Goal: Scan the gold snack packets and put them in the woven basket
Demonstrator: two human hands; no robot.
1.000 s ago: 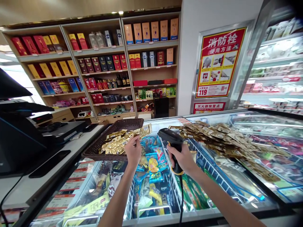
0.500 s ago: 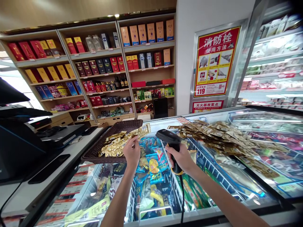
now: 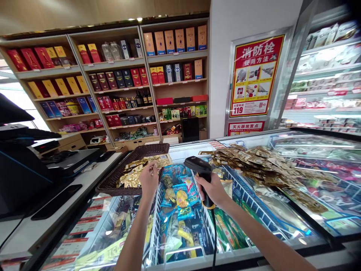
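The gold packet (image 3: 164,160) by your left hand (image 3: 149,180) lies over the right far part of the brown wicker basket (image 3: 149,149), above the other gold packets (image 3: 131,175) heaped inside. Your left fingertips are drawn together at its near end, but the view is too small for you to tell whether they pinch it or have let it go. To the right, your right hand (image 3: 213,188) is wrapped firmly around the handle of a black barcode scanner (image 3: 199,164), its head angled toward the basket and its cable (image 3: 214,233) hanging down toward you. Beyond the scanner, a broad pile of gold packets (image 3: 254,162) is spread over the glass freezer top (image 3: 113,226). Under the glass between your forearms, you can see blue snack bags (image 3: 182,199) in a white wire basket. On your left, a flat dark slab (image 3: 56,202) rests on the pale counter (image 3: 17,237). Ahead stand shelves (image 3: 180,88) of boxes and bottles, with a red poster (image 3: 255,75) on the wall beside them.
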